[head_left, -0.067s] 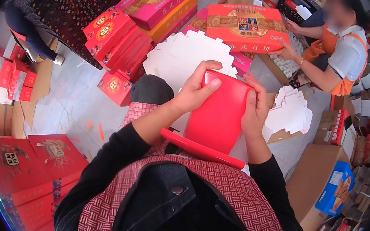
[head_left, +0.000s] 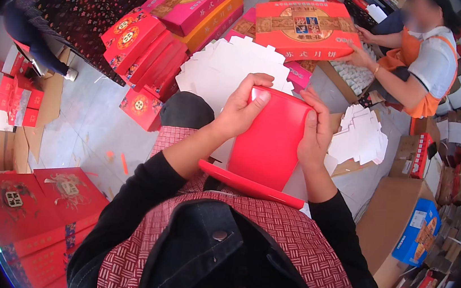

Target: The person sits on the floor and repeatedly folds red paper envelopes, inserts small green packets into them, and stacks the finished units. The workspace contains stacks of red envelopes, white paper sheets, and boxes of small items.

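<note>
A glossy red box piece (head_left: 267,142) lies between my hands over my lap, its folded near edge against my checked apron (head_left: 289,230). My left hand (head_left: 243,108) is closed on its far left corner, thumb on top. My right hand (head_left: 316,134) presses along the far right side, fingers over the far edge. What is under the piece is hidden. Just beyond it spreads a fanned stack of white card blanks (head_left: 234,65), and a second white stack (head_left: 359,136) lies to the right of my right hand.
Red gift boxes (head_left: 144,54) and a pink box (head_left: 195,3) are stacked at far left. A co-worker (head_left: 415,68) holds a large orange-red box (head_left: 306,30). Large red boxes (head_left: 48,197) stand near left; a brown carton (head_left: 378,218) and a blue pack (head_left: 417,232) stand right.
The whole picture has shifted very slightly left. My grip on the red box piece looks the same, and the co-worker's box is tilted a little differently.
</note>
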Tool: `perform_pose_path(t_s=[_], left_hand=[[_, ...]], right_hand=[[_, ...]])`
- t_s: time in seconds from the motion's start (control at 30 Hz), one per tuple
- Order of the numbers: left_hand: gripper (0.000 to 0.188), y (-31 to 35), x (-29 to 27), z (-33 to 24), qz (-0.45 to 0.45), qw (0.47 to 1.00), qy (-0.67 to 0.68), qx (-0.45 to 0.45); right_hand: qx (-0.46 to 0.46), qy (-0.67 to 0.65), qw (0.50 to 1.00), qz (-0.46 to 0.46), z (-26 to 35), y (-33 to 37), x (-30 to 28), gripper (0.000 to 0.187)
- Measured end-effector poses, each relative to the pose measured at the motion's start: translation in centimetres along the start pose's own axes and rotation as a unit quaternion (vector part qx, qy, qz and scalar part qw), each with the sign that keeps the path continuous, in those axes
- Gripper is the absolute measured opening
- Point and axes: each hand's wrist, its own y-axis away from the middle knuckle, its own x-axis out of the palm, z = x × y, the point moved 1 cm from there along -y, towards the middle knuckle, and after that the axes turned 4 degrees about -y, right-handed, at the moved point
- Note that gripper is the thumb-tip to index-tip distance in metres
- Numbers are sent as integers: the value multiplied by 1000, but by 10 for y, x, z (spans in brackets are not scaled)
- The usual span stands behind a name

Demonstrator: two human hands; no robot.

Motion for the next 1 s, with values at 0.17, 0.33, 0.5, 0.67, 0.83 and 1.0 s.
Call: perform_pose_path(t_s=[0.17,0.33,0.5,0.67,0.83,1.0], left_hand=[[12,4,-14,-4,-44,999,10,-13],[15,2,-21,-11,-41,999,4,-16],[15,2,-17,-6,-58,998,4,-29],[14,-10,-30,-21,-150,988,21,-27],[14,-31,-34,-28,-199,979,41,-12],[38,-33,-63,-92,106,970,-200,-83]], right_hand=[[-18,-34,999,-28,10,-3,13,40],[-37,-52,997,-46,10,5,-10,48],[-37,62,997,16,22,17,18,63],[94,-224,970,-26,19,-3,-2,68],[252,-157,945,134,20,-7,-6,51],[208,16,937,279,37,-27,-32,44]])
